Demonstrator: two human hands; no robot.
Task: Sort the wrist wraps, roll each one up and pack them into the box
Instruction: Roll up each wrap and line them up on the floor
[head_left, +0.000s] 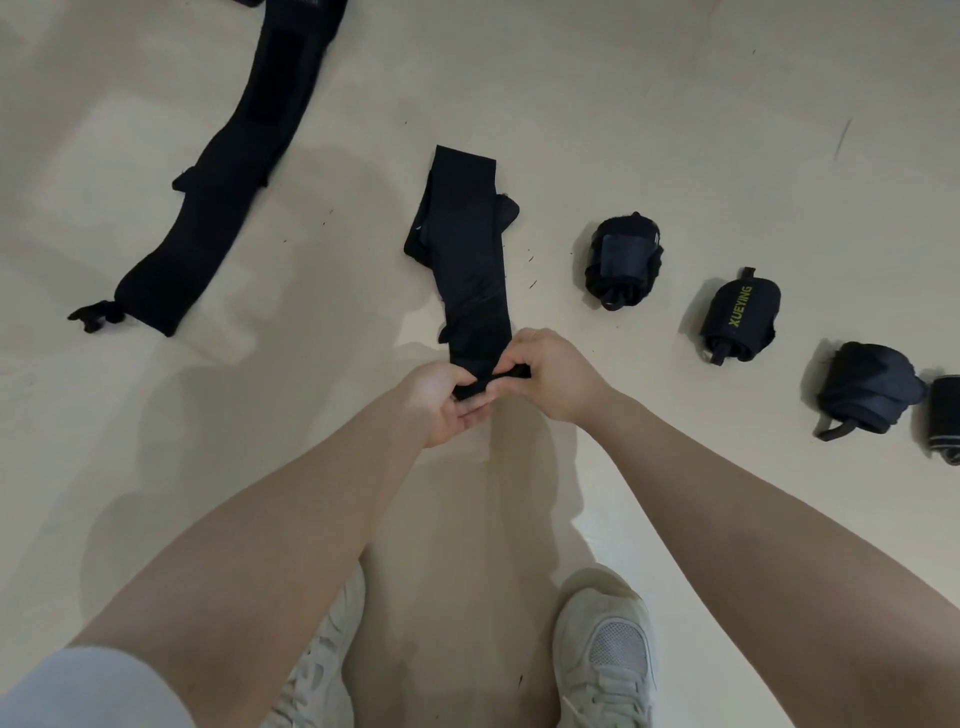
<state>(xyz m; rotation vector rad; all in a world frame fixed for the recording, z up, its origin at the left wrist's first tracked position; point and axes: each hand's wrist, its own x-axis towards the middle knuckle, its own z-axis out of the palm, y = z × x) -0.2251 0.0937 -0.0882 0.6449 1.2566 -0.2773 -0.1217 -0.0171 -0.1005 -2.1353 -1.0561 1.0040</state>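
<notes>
A black wrist wrap (467, 249) lies stretched out on the pale floor, running away from me. Its near end is folded into a small tight roll between my hands. My left hand (441, 402) pinches the left side of that roll with thumb and fingers. My right hand (553, 374) grips its right side, fingers curled over the top. Three rolled black wraps sit in a row on the right: one (623, 260), one (740, 317) with yellow XUEYING lettering, and one (867, 387). No box is in view.
Another long black wrap (228, 171) lies unrolled at the upper left. A further rolled wrap (945, 415) is cut off by the right edge. My white shoes (605, 654) stand on the floor at the bottom.
</notes>
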